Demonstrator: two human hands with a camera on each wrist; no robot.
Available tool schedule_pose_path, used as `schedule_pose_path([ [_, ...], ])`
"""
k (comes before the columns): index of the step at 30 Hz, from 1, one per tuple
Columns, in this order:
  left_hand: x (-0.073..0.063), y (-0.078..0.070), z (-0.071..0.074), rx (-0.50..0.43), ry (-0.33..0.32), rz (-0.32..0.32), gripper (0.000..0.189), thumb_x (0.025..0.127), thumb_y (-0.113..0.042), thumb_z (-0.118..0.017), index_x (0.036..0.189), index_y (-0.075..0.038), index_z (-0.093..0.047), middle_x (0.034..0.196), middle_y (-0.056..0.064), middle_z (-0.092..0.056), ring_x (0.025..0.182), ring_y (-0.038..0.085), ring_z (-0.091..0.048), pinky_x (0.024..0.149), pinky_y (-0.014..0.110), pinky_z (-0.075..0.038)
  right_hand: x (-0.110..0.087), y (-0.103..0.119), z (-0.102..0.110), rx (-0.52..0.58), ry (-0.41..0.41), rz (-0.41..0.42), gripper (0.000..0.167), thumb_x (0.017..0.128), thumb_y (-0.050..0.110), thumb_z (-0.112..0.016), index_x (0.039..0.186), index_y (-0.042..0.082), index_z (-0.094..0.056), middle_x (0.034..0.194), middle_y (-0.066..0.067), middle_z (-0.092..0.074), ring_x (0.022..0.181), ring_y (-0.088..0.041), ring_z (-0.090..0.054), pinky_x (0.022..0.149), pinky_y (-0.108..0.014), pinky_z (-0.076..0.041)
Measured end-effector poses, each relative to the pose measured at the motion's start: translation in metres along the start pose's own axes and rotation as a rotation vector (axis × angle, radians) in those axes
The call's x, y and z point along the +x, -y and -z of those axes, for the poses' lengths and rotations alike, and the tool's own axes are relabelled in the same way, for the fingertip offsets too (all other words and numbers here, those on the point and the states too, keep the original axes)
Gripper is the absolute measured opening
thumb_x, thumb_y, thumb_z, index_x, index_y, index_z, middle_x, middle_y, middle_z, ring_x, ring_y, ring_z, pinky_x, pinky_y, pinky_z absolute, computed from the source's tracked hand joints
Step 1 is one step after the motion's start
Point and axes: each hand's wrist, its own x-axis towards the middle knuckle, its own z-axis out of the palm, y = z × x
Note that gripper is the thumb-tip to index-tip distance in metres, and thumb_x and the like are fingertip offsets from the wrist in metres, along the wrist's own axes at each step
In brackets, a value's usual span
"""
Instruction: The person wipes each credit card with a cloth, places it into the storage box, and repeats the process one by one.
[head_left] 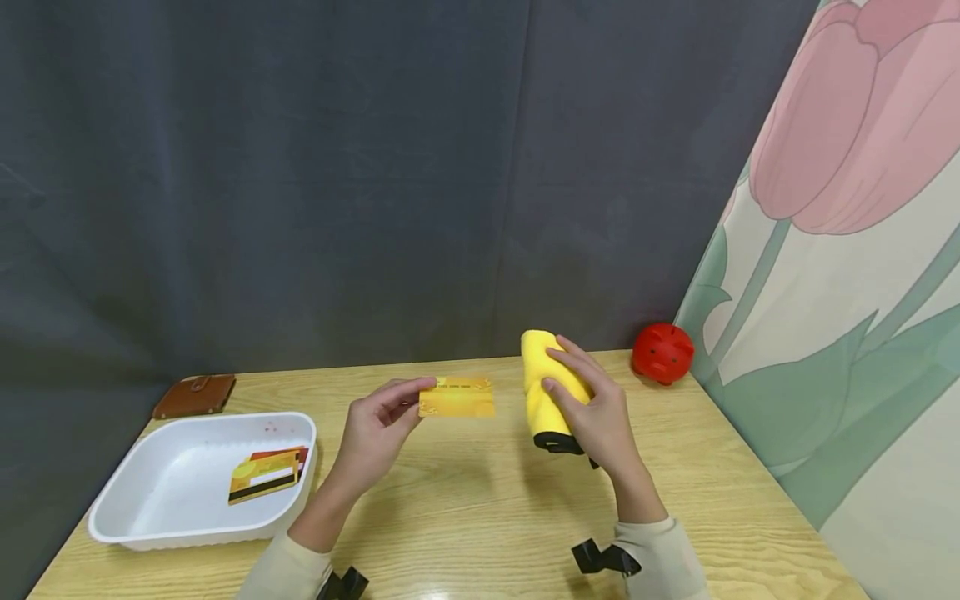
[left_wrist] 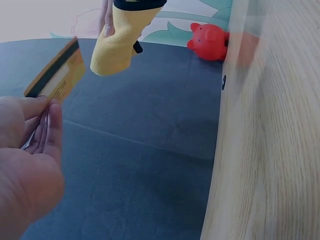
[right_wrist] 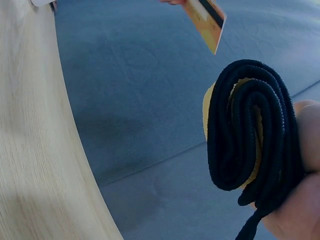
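My left hand (head_left: 382, 429) pinches a golden-yellow bank card (head_left: 457, 397) by its left edge and holds it up above the table. The dark stripe on the back of the card (left_wrist: 59, 70) faces the left wrist camera. To the right, my right hand (head_left: 596, 408) grips a folded yellow cloth (head_left: 542, 379) with black edging, also raised over the table. Its stacked layers and black hem (right_wrist: 250, 130) show close up in the right wrist view. A gap separates the card from the cloth.
On the left of the wooden table (head_left: 465, 533) stands a white plastic tray (head_left: 180, 500) with a yellow card (head_left: 262, 477) over red ones. Behind it lies a brown leather wallet (head_left: 195, 396). A red piggy bank (head_left: 663, 353) sits at the back right, near the tulip-patterned wall.
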Motion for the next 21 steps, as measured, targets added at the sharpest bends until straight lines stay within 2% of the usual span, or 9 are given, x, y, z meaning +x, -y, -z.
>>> schedule_pose_path([
  [5, 0.0007, -0.001, 0.0014, 0.013, -0.05, -0.01, 0.025, 0.096, 0.007, -0.065, 0.119, 0.001, -0.074, 0.118, 0.018, -0.073, 0.092, 0.004, -0.072, 0.08, 0.021, -0.063, 0.0001, 0.0003, -0.0001, 0.011, 0.005, -0.002, 0.039, 0.096, 0.018, -0.075, 0.135, 0.019, -0.069, 0.156, 0.002, -0.054, 0.142, -0.025, -0.052, 0.093, -0.009, -0.045],
  [10, 0.0027, -0.0004, 0.0031, 0.062, -0.095, 0.028, 0.016, 0.098, -0.001, -0.067, 0.111, -0.003, -0.077, 0.096, 0.001, -0.075, 0.079, 0.004, -0.069, 0.073, 0.021, -0.061, 0.0, -0.0006, -0.0005, 0.013, 0.006, 0.004, 0.039, 0.096, 0.017, -0.075, 0.134, 0.019, -0.07, 0.156, 0.002, -0.054, 0.143, -0.025, -0.051, 0.093, -0.008, -0.045],
  [14, 0.0035, 0.0006, 0.003, 0.088, -0.148, 0.031, 0.011, 0.095, -0.006, -0.073, 0.103, -0.001, -0.079, 0.084, -0.009, -0.071, 0.072, 0.003, -0.063, 0.064, 0.019, -0.056, -0.0005, -0.0014, -0.0007, 0.009, 0.006, 0.005, 0.039, 0.096, 0.017, -0.075, 0.134, 0.019, -0.07, 0.156, 0.002, -0.054, 0.142, -0.025, -0.052, 0.093, -0.008, -0.046],
  [17, 0.0037, 0.0011, 0.0024, 0.106, -0.195, 0.001, 0.009, 0.092, -0.003, -0.076, 0.098, 0.002, -0.079, 0.083, -0.006, -0.07, 0.072, 0.002, -0.06, 0.062, 0.016, -0.052, -0.0007, -0.0012, -0.0011, 0.005, 0.01, 0.003, 0.039, 0.096, 0.017, -0.075, 0.135, 0.019, -0.069, 0.156, 0.002, -0.054, 0.142, -0.025, -0.052, 0.092, -0.009, -0.046],
  [19, 0.0037, 0.0006, 0.0018, 0.099, -0.209, -0.022, 0.008, 0.091, -0.001, -0.077, 0.097, 0.005, -0.078, 0.088, 0.002, -0.068, 0.077, 0.003, -0.059, 0.067, 0.015, -0.052, -0.0006, -0.0011, -0.0013, 0.004, 0.013, -0.002, 0.039, 0.097, 0.018, -0.074, 0.135, 0.02, -0.069, 0.157, 0.002, -0.053, 0.142, -0.025, -0.052, 0.092, -0.01, -0.046],
  [21, 0.0042, 0.0008, 0.0015, 0.086, -0.217, -0.018, 0.009, 0.09, 0.001, -0.076, 0.097, 0.007, -0.077, 0.097, 0.009, -0.067, 0.085, 0.003, -0.061, 0.075, 0.013, -0.055, -0.0004, -0.001, -0.0016, -0.001, 0.016, -0.004, 0.039, 0.097, 0.018, -0.074, 0.136, 0.02, -0.069, 0.157, 0.002, -0.053, 0.141, -0.025, -0.052, 0.092, -0.01, -0.046],
])
